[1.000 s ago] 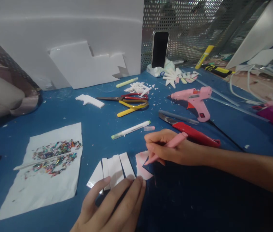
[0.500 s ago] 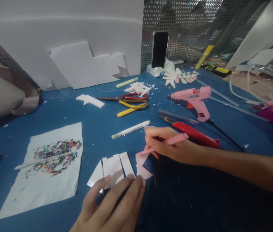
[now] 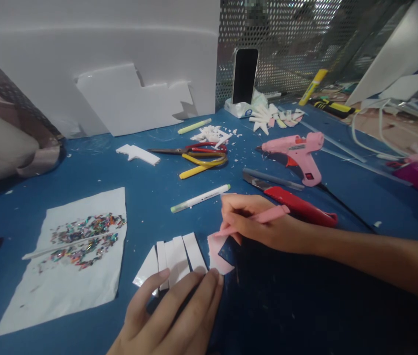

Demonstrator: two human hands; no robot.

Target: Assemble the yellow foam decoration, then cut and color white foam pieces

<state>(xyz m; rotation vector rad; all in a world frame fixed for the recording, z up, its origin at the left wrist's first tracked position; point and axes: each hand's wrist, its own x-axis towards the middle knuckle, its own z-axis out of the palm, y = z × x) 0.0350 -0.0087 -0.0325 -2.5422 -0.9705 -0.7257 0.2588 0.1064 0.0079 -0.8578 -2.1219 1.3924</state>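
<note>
My right hand [image 3: 253, 217] grips a pink marker [image 3: 268, 214], its tip at the upper edge of a small foam piece [image 3: 218, 254] coloured pale pink. Fingers spread, my left hand [image 3: 179, 315] lies palm down, its fingertips touching the lower end of the pink piece and the lower ends of several white foam strips [image 3: 177, 256] laid side by side. Beyond the hands rests a white marker with green ends [image 3: 200, 198]. A utility knife with a red handle [image 3: 297, 204] lies just behind my right hand.
A pink glue gun [image 3: 297, 150] with a black cord lies at the right. Behind the white marker are scissors [image 3: 197, 150] and white foam scraps [image 3: 211, 134]. A paper sheet [image 3: 94, 291] with glittery flakes is at the left. A phone [image 3: 245, 76] stands at the back.
My right hand has moved the pink marker's tip slightly up and left, from the pink piece's right side to its upper edge. My left hand has stayed in place.
</note>
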